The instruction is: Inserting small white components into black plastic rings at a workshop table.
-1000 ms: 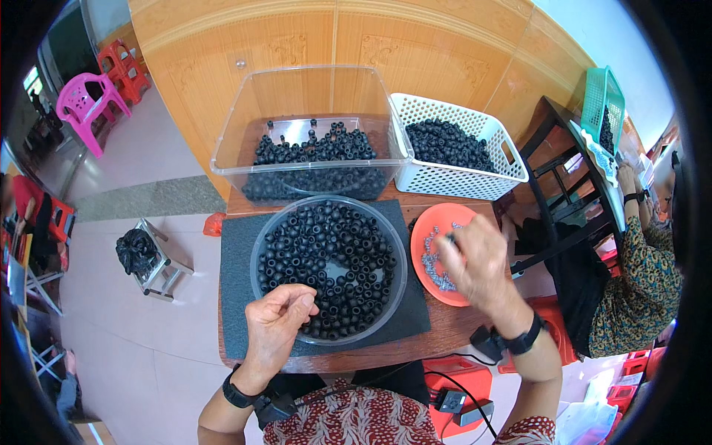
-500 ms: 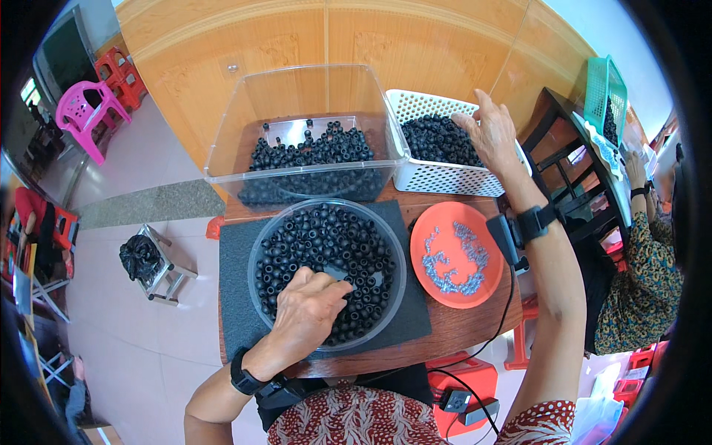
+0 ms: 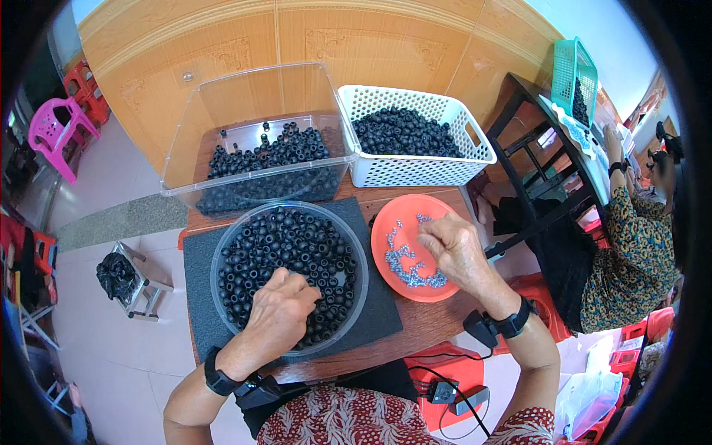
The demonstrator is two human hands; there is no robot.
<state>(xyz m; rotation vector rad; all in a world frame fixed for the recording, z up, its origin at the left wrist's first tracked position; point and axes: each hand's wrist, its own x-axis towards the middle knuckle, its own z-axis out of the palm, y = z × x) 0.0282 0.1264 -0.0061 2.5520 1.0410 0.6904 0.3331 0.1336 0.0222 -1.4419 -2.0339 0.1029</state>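
Observation:
My left hand (image 3: 280, 308) is down in a round clear tub (image 3: 363, 293) full of small black hollow bead-like parts (image 3: 285, 241). Its fingers are curled among them, and what they grip is hidden. Over the right side of an orange plate (image 3: 386, 215) is my right hand (image 3: 458, 256), fingertips pinched together and pointing down. Small shiny silver pieces (image 3: 411, 276) lie scattered on that plate. Whatever the pinch holds is too small or covered to see. The tub rests on a dark grey mat (image 3: 382, 315).
Behind the tub stands a large clear bin (image 3: 256, 174) with more black parts, beside a white perforated basket (image 3: 415, 170) of them. A co-worker's patterned sleeve (image 3: 630, 230) shows at right near a green basket (image 3: 567, 74). A stool with a black bag (image 3: 119, 274) stands left.
My right hand has come back from the white basket to the orange plate, its fingers now pinched. My left hand stays in the tub. The whole view has shifted somewhat.

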